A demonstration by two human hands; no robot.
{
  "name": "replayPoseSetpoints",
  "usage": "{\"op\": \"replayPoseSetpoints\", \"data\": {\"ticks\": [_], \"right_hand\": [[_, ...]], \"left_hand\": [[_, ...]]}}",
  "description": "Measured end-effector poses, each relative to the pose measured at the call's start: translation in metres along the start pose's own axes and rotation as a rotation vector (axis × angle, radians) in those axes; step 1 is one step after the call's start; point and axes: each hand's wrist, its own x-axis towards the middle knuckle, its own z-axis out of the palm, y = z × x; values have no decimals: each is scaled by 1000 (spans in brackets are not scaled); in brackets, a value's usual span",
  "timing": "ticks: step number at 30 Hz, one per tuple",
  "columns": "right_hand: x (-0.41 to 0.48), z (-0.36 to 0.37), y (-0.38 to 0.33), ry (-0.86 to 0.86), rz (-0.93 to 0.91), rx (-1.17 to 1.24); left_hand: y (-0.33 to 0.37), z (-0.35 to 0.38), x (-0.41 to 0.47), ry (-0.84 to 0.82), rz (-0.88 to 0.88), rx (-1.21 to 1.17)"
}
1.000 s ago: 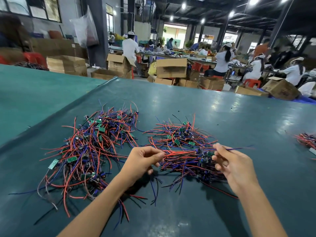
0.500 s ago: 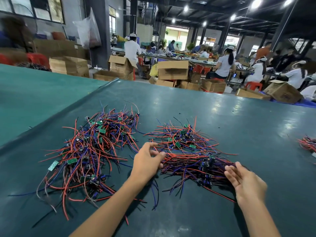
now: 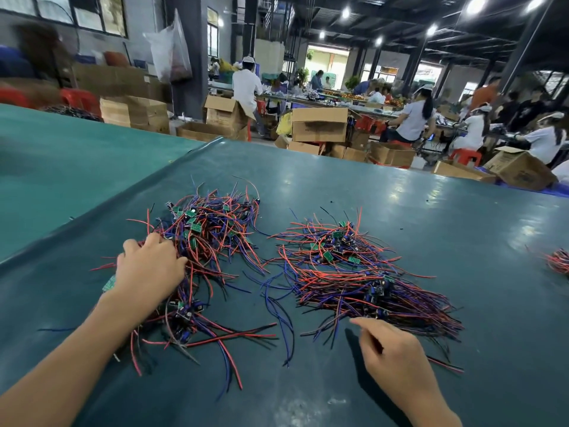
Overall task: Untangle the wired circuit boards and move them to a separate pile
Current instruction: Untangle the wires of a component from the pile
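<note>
1. Behind us spreads a busy workshop with seated workers and brown cardboard boxes [image 3: 318, 124]; our own work lies on the dark teal covered bench [image 3: 400, 204].
2. Nearest our left arm sits the left pile [image 3: 215, 235] of tangled red, blue and black wires carrying small green circuit boards; the right pile [image 3: 354, 272], flatter and made of the same wired boards, lies just beside it across a strip of bare cover; a small red-wired bundle [image 3: 558, 260] rests well apart at the far right edge.
3. Our left hand [image 3: 151, 269] lies on the near-left side of the left pile, fingers curled down into the wires; its back hides the fingertips, so we cannot tell whether the grip has closed on a strand.
4. Our right hand [image 3: 391, 349] hovers at the near edge of the right pile, forefinger stretched out, the others loosely bent; its grip holds nothing.
5. We judge these pieces light and limp, quick to snag on their neighbours; the boards are stiff but their joints are probably delicate; we would pinch at the board or the wire close to it, and draw slowly.
</note>
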Motion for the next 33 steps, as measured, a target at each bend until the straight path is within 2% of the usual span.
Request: {"op": "replayPoseSetpoints", "data": {"ticks": [2,4,8,11,12,14,16,18,22,27,30,33], "right_hand": [[0,-2,4,16,82,63],[0,-1,8,31,85,62],[2,1,5,6,120,75],[3,-1,7,1,153,104],[3,0,7,2,157,109],[1,0,7,-7,178,124],[1,1,7,-8,191,133],[1,2,6,-18,220,151],[1,0,9,-22,214,144],[1,-2,9,-35,246,137],[0,-2,8,-48,255,131],[-1,-2,8,-53,267,136]], "left_hand": [[-3,-4,3,68,53,12],[-4,-9,1,119,70,69],[1,-18,-2,166,79,235],[4,-32,1,188,93,265],[3,-38,4,143,96,223],[4,-46,9,-56,78,99],[7,-46,9,-216,110,105],[7,-38,7,-240,151,128],[2,-37,4,-114,205,-4],[10,-58,0,162,342,-355],[16,-68,-1,311,527,-524],[24,-74,-6,544,812,-532]]}}
